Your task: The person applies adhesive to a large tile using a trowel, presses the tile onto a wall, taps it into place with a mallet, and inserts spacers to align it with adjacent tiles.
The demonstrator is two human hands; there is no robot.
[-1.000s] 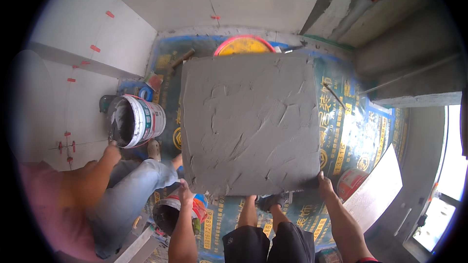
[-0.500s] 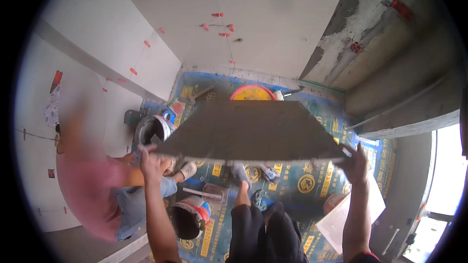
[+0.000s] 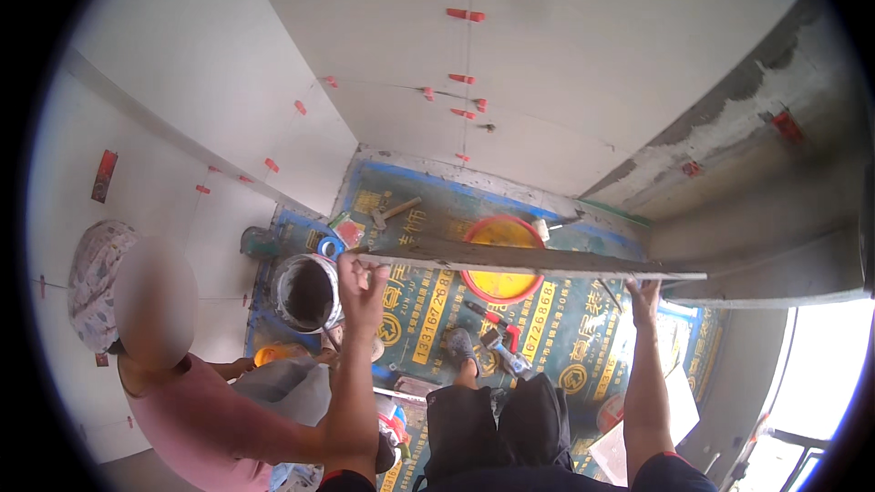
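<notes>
Tile (image 3: 529, 261) (underside hidden) spans left hand (image 3: 362, 292) to right hand (image 3: 644, 300).

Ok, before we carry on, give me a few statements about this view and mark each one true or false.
1. The left hand and right hand both hold the slab. True.
2. The slab's broad face is turned squarely to the camera. False: it shows nearly edge-on.
3. The slab hides part of the basin. True.
4. The basin's rim is blue. False: it is red.
5. The hammer lies on the floor sheet. True.
6. The co-worker is on the right side of the picture. False: the co-worker is on the left.
</notes>
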